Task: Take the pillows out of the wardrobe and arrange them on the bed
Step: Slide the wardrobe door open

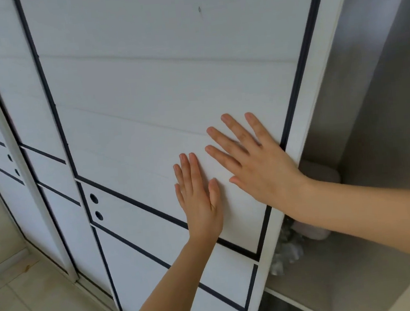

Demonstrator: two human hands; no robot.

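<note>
Both your hands lie flat on the white sliding wardrobe door (143, 98), palms down, pinching nothing. Your left hand (199, 198) sits at about 6 o'clock from the door's middle, its fingers close together and pointing up toward 12 o'clock. Your right hand (254, 160) is just beside it at 2 o'clock, fingers spread and aimed toward 11 o'clock, its outer edge at the door's dark-trimmed right border. The door's long axis runs from 6 to 12 o'clock, leaning a little in this wide view. Its right edge stands clear of the grey inside of the wardrobe (370, 114), so a strip of the interior shows at 3 o'clock. In that strip, just behind your right wrist, you can make out two pale rounded shapes, one (323, 171) above the forearm and one (311, 230) below it; they may be pillows, but too little shows to tell which way they lie. A crumpled silvery bundle (286, 255) rests below them on the grey shelf (348, 274). You can count two small round holes (96, 207) on this door, two more (13, 165) on the panel at 9 o'clock, and three door panels in all.
</note>
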